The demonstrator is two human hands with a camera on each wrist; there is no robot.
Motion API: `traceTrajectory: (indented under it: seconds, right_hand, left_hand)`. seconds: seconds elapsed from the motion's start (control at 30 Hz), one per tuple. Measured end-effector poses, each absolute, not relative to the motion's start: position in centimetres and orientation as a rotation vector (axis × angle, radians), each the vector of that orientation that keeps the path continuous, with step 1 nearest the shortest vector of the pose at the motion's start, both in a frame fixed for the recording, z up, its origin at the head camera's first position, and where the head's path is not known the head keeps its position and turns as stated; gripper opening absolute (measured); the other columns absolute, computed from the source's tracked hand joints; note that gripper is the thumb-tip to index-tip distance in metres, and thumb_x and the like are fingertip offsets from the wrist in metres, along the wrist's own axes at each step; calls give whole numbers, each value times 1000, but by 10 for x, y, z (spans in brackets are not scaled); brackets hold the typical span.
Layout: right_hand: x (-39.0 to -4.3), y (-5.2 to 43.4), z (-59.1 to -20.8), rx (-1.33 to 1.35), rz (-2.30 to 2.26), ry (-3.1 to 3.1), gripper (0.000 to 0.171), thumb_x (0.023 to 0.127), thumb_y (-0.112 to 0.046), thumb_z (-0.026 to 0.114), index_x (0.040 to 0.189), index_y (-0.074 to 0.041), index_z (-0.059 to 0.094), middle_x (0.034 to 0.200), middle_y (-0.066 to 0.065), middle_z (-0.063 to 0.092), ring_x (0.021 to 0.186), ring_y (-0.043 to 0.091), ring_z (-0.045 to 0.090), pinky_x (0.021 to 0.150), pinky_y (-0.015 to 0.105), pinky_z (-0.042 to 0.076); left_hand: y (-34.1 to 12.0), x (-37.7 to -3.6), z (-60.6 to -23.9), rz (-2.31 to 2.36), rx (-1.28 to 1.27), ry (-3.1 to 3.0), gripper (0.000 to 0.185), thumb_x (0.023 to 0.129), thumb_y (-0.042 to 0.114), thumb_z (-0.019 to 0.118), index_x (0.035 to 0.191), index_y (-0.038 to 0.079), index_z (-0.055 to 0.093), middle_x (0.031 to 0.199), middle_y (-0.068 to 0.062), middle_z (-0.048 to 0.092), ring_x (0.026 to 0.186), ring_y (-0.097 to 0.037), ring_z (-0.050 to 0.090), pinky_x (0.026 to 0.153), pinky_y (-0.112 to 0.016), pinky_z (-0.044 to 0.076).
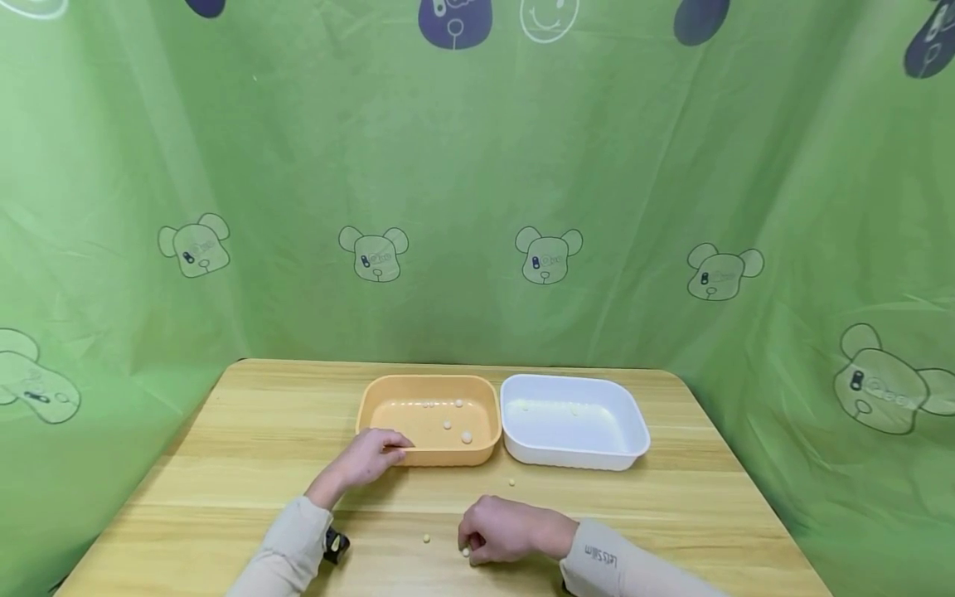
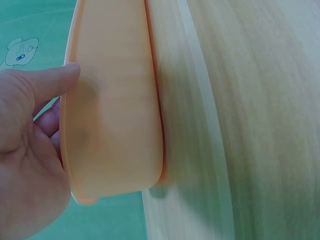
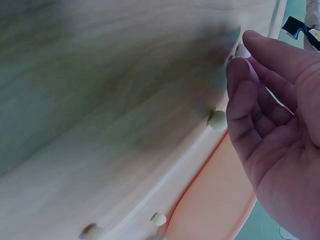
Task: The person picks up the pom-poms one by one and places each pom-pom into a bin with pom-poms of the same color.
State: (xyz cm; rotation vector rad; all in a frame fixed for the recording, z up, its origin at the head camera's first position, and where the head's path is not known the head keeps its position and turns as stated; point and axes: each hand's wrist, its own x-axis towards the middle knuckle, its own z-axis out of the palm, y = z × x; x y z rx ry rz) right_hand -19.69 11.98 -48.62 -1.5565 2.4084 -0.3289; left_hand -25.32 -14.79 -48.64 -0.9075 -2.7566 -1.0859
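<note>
My left hand (image 1: 370, 456) grips the near left rim of an orange plastic tub (image 1: 448, 457). In the left wrist view its thumb (image 2: 70, 75) presses the outer wall, and the other fingers go over the rim, partly hidden. Several small pale balls (image 1: 466, 437) lie inside this tub. Low over the table, my right hand (image 1: 503, 529) pinches a small pale ball (image 1: 466, 552) between thumb and fingertips. The right wrist view shows that held ball (image 3: 243, 51) partly covered, with another ball (image 3: 218, 121) on the tabletop close to the fingers.
A white plastic tub (image 1: 574, 458) stands beside the orange one on its right, with a few faint small balls inside. Loose balls lie on the wooden table (image 1: 283, 398), one (image 1: 511, 482) before the tubs and one (image 1: 426, 538) between my hands. A green curtain (image 1: 462, 166) surrounds the table.
</note>
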Motion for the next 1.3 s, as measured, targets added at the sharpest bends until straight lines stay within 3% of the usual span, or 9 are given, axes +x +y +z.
traceTrajectory:
  seconds: [1.3]
  right_hand:
    - [-201,131,-476,-1484,-466,2411,5,85,-15,69,83,-18,68,70,-19,52,61,-9,46,55,8,41]
  left_hand:
    - [-148,-253,-486,-1088,-885,-2784,15,89,3,61,101,4,71,96,-8,69,87,-20,63,78,-38,50]
